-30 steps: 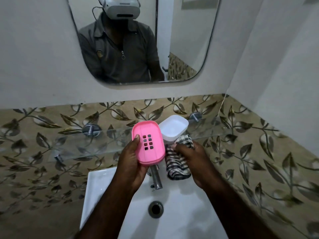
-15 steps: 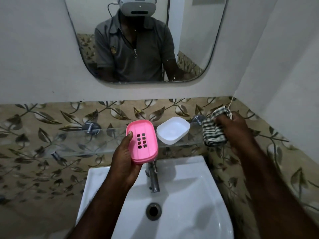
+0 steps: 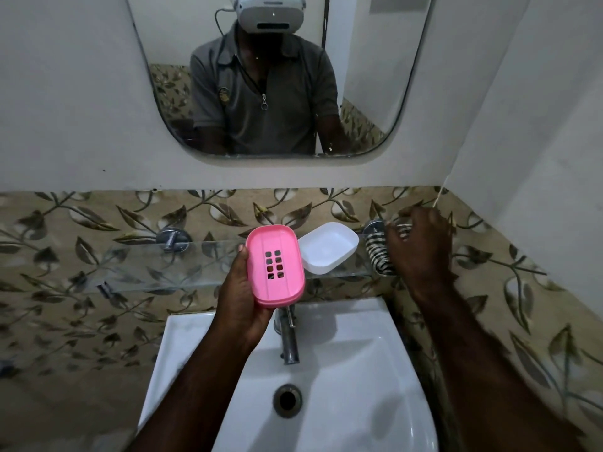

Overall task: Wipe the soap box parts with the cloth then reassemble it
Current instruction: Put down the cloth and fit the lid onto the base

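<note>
Since the earlier frames the cloth has been carried by the right grip away from the tray and lowered onto the right end of the shelf; the tray has been kept in front of the shelf's middle.

The sink is seen below the shelf, with the tap at its back edge, under the shelf's middle. The shelf, of clear glass, is fixed to the leaf-patterned wall. The left grip is held just in front of the shelf, closed on the tray: the thumb is laid along its left edge, the fingers are wrapped beneath, and the slotted face is turned up. The right grip is set at the shelf's right end, its fingers curled round the striped cloth, which is not yet let go. The base is stood on the shelf, open side up, just right of the tray and apart from the cloth; whether tray and base touch cannot be told.

Wiping is judged finished; the laying-down of the cloth is the step in hand. Next, the cloth should be released and the tray brought over the base, squared with its rim and pressed in, the base being steadied so that it is not pushed off the glass.
</note>
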`<state>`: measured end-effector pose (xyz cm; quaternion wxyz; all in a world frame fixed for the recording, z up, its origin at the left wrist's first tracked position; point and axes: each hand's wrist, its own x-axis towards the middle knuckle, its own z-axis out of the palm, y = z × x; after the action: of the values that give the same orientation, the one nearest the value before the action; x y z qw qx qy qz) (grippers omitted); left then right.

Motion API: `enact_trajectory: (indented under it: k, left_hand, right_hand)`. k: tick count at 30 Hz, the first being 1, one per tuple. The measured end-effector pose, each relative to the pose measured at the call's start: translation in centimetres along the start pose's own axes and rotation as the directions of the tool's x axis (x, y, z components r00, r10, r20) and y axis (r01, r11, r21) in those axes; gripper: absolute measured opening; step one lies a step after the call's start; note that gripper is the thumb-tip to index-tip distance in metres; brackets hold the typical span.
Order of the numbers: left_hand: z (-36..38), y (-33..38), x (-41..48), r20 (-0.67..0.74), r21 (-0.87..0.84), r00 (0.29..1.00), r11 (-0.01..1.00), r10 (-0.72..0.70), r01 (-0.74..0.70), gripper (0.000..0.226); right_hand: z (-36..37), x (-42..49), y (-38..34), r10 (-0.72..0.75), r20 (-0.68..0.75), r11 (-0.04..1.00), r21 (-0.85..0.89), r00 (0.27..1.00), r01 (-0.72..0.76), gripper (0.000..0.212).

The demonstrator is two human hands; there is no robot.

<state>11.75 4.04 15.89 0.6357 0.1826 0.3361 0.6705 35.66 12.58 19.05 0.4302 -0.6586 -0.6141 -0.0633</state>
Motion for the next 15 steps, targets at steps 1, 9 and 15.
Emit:
enact_trajectory:
  k: [1, 9, 15]
  left_hand:
    - [0.1, 0.0, 0.0, -0.004, 0.007, 1.0, 1.0, 0.001, -0.001, 0.044]
    - [-0.1, 0.2, 0.2, -0.023, 0.066, 0.999, 0.997, 0.029, -0.027, 0.043]
    - [-1.1, 0.5, 0.1, -0.049, 0.071, 0.996, 0.995, 0.074, -0.071, 0.043]
  right_hand:
    - [0.0, -0.2, -1.1, -0.026, 0.027, 0.999, 0.042, 0.999, 0.025, 0.021]
    - [1.6, -3.0, -5.5, -0.078, 0.47, 0.996, 0.079, 0.88, 0.045, 0.054]
    - [1.9, -4.5, -5.9, -0.143, 0.514, 0.988, 0.022, 0.846, 0.154, 0.046]
